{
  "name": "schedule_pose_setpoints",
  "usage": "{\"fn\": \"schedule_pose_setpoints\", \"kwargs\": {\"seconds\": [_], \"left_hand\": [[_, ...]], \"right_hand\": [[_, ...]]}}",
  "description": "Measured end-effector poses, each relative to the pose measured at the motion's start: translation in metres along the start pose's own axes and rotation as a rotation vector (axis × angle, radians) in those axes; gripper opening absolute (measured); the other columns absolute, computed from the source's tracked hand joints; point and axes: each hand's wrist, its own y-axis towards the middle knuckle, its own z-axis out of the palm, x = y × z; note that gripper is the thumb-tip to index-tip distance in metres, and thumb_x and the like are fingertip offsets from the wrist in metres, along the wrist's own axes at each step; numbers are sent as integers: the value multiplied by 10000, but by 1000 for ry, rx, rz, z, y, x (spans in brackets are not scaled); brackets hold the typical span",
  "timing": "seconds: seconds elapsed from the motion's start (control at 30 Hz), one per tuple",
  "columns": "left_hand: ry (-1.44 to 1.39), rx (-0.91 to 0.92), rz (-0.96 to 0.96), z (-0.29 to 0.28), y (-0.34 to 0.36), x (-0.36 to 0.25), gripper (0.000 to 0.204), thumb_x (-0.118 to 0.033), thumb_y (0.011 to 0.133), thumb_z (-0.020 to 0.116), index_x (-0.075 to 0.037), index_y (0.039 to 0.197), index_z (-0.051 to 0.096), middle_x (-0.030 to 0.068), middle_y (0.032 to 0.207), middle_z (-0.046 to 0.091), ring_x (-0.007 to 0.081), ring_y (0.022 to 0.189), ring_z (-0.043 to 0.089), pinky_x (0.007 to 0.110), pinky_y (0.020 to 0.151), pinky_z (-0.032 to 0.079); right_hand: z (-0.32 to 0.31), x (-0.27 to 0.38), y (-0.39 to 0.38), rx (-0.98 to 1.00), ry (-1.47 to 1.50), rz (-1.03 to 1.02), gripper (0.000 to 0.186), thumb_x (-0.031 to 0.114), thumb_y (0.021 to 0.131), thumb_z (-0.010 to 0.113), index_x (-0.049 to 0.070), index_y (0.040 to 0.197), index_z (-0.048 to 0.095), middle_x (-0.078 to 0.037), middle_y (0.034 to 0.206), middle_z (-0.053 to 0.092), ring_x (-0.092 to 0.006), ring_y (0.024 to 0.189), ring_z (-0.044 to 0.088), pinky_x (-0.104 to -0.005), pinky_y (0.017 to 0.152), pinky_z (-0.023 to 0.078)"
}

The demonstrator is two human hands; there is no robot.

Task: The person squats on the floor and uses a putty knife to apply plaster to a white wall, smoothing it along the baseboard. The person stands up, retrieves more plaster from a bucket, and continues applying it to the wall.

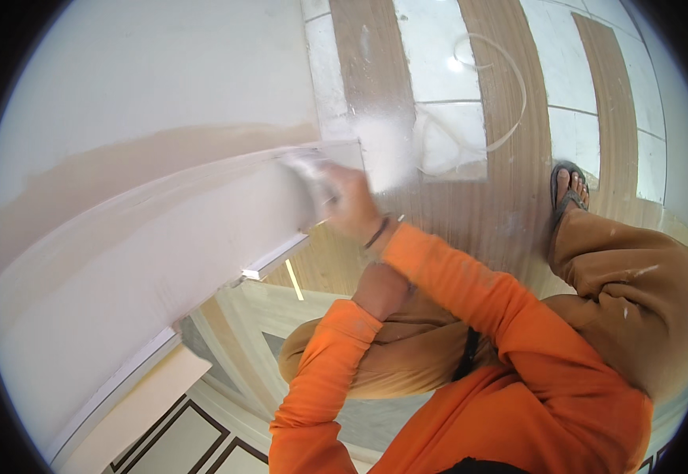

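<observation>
My right hand (352, 201) is closed on a grey-and-white pad or folded sheet (306, 178), smeared by motion. It is at the end of a long white plastered ledge (162, 221), against or very near its surface; contact is hard to make out. White dust (387, 146) hangs or lies just beyond this end. My left hand (383, 290) rests low by my bent knee, under the right forearm, which hides its fingers. A white edge strip (277, 254) runs along part of the ledge's lower side.
A smooth wall (170, 71) with a beige unpainted band (122, 162) rises behind the ledge. Wood-look and white tiles (510, 126) cover the floor, dusty in places. A pale loose cord (523, 91) curls there. My sandalled foot (571, 186) stands at the right.
</observation>
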Motion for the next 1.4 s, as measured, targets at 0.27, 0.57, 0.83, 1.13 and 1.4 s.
{"fn": "schedule_pose_setpoints", "kwargs": {"seconds": [0.27, 0.57, 0.83, 1.13, 1.4], "left_hand": [[161, 367, -245, 2, -7, 10, 422, -326, 923, 605, -50, 1243, 603, 192, 1023, 698, 387, 968, 660, 467, 829, 531], [-13, -54, 127, 35, -16, 41, 414, -343, 915, 605, -36, 1193, 593, 189, 962, 696, 393, 889, 667, 490, 781, 529], [-43, 187, -91, 17, -19, 30, 391, -296, 925, 606, -29, 1210, 589, 229, 994, 678, 405, 927, 649, 505, 802, 517], [107, 332, -229, 7, -1, 18, 401, -329, 927, 583, -42, 1207, 600, 173, 1015, 701, 402, 960, 649, 482, 808, 524], [9, 226, -99, 18, -11, 37, 407, -357, 923, 601, -21, 1152, 622, 201, 1039, 688, 401, 988, 637, 468, 844, 518]], "right_hand": [[-21, -49, -25, 8, -96, 74, 467, -68, 827, 551, 75, 1258, 663, -171, 1266, 652, -308, 1211, 620, -383, 1076, 469], [16, -1, -18, 100, 28, -301, 420, -30, 855, 527, 55, 1249, 644, -181, 1123, 690, -382, 975, 676, -388, 881, 560], [2, -22, -13, -56, -53, 128, 334, 24, 910, 549, 46, 1225, 658, -182, 1150, 683, -322, 1050, 673, -365, 933, 526], [-34, -88, -40, -40, -154, 424, 420, -31, 909, 510, 59, 1306, 615, -173, 1273, 651, -268, 1162, 657, -356, 990, 521], [2, -36, -31, -41, -75, -36, 501, -63, 842, 550, 54, 1328, 590, -206, 1258, 629, -341, 1183, 614, -381, 1038, 489]]}}
